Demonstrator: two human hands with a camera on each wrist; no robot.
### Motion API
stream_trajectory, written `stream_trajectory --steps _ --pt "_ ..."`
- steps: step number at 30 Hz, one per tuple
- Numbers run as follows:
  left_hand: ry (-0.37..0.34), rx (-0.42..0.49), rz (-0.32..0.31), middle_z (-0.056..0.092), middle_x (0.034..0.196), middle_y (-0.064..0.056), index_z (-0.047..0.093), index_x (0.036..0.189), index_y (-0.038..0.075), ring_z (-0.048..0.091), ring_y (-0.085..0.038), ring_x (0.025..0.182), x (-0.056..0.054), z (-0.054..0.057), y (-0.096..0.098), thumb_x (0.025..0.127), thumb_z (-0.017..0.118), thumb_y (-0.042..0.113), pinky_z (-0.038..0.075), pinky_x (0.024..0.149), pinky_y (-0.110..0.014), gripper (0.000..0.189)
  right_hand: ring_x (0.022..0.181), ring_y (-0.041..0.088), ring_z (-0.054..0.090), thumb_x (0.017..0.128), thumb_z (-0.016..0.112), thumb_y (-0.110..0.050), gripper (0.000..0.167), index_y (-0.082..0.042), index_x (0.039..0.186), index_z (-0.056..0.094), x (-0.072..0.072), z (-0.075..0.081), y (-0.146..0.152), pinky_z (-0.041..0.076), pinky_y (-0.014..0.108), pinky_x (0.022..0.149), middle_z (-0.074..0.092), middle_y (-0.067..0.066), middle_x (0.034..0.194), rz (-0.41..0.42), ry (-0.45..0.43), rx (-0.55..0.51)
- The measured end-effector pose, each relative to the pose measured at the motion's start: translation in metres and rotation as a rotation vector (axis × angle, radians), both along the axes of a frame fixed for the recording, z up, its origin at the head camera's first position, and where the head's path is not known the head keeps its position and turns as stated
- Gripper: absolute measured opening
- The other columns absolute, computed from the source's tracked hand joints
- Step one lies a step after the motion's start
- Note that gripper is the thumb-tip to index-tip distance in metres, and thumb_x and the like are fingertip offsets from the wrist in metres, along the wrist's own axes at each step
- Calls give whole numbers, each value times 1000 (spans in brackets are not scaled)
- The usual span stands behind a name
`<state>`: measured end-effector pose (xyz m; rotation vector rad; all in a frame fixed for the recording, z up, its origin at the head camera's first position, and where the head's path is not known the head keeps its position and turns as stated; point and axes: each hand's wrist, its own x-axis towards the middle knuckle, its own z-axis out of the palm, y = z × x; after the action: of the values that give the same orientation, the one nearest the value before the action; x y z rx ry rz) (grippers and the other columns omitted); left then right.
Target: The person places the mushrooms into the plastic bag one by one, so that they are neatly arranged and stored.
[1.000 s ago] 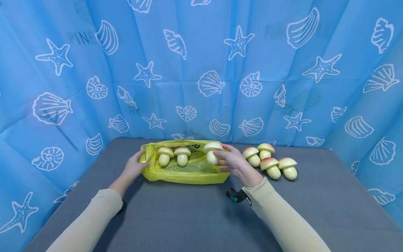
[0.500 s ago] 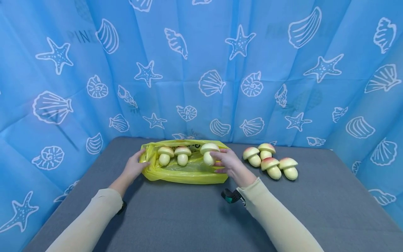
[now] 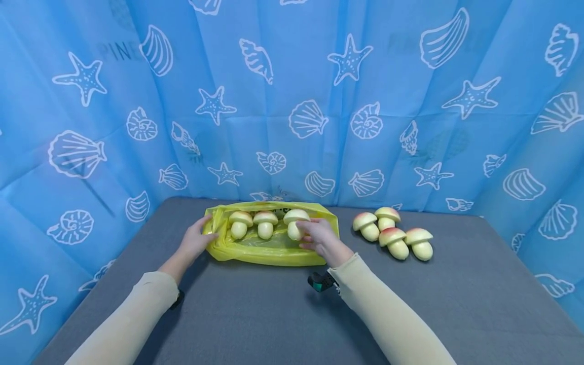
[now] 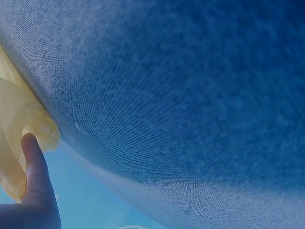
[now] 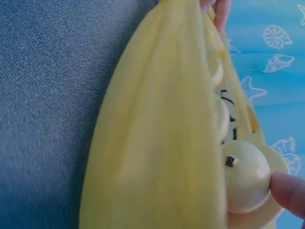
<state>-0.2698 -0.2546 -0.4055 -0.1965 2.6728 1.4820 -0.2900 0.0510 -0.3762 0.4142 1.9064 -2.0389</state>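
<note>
- Right hand (image 3: 321, 238) is pinching a glossy cream toy mushroom (image 3: 293, 231), dome-capped, its stem dark-marked, inside the yellow bag (image 3: 269, 257) near the tabletop's (image 3: 255, 314) far edge.
- Left hand (image 3: 195, 239) is gripping the bag's left end.

A blue seashell-patterned curtain (image 3: 292, 101) backs the grey table (image 3: 246, 314).

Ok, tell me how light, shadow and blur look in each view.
Head view: even light, the curtain crisp, soft shadows on the table beneath both sleeves; left wrist view: blue-tinted, the table darkening and losing its weave toward the upper right; right wrist view: the bag soft, a faint sheen on the mushroom.
</note>
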Motion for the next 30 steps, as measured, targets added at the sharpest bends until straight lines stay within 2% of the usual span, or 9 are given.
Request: stream_trajectory --steps 2,6,11,19,25,30 --pt "0 -2 1 12 158 -25 19 153 -1 9 -43 144 0 -1 0 97 52 7 17 114 -57 66 74 19 55 94 62 -10 56 3 142 37 -1 -2 -4 54 32 70 52 21 122 -17 -4 -6" --pt "2 -2 2 12 158 -26 18 153 -2 9 -43 144 -1 0 0 97 52 6 17 114 -56 66 76 21 54 95 61 -10 57 3 144 33 -6 -7 -12 53 34 76 48 24 131 -45 -6 -3" --pt "1 0 6 12 158 -26 18 153 -1 9 -43 144 -2 1 0 97 53 6 16 114 -56 66 76 22 54 94 61 -8 57 5 143 35 -13 -16 -19 53 38 80 50 26 129 -112 26 12" --pt "-2 -11 6 13 158 -26 19 153 -1 9 -43 144 -2 0 1 97 52 6 17 114 -56 66 105 33 58 94 62 -10 56 5 142 37 -21 -28 -30 53 39 85 47 25 134 -199 51 21" --pt "27 -24 3 15 157 -26 20 152 -3 10 -43 144 -4 -3 2 96 53 5 17 114 -55 65 106 34 56 94 62 -12 57 3 143 36 -25 -32 -37 53 40 81 44 25 136 -242 61 86" --pt "37 -36 4 16 157 -27 20 152 -4 11 -44 144 -3 -3 1 97 53 5 18 114 -55 65 123 37 47 94 61 -8 57 5 142 34 -26 -32 -41 47 43 94 40 27 140 -229 81 131"
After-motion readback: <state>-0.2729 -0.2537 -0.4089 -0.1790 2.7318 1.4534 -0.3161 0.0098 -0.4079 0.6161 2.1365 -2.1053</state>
